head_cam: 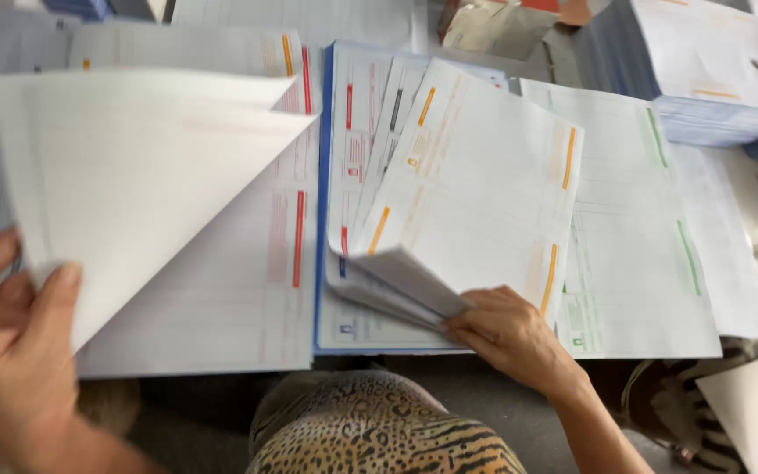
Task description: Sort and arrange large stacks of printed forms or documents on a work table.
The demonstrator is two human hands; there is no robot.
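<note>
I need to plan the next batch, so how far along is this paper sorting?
Midway, it seems. Done: forms lie in red-marked, blue-edged and green-marked stacks. In hand: the left hand lifts white sheets; the right hand grips an orange-marked bundle. Left: a thick stack behind.

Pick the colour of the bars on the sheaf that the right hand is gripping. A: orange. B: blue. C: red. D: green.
A: the right hand pinches the lower corner of a thick sheaf whose top sheet carries orange bars; the green-barred sheets lie flat to its right, and the red-barred stack lies to its left.
</note>
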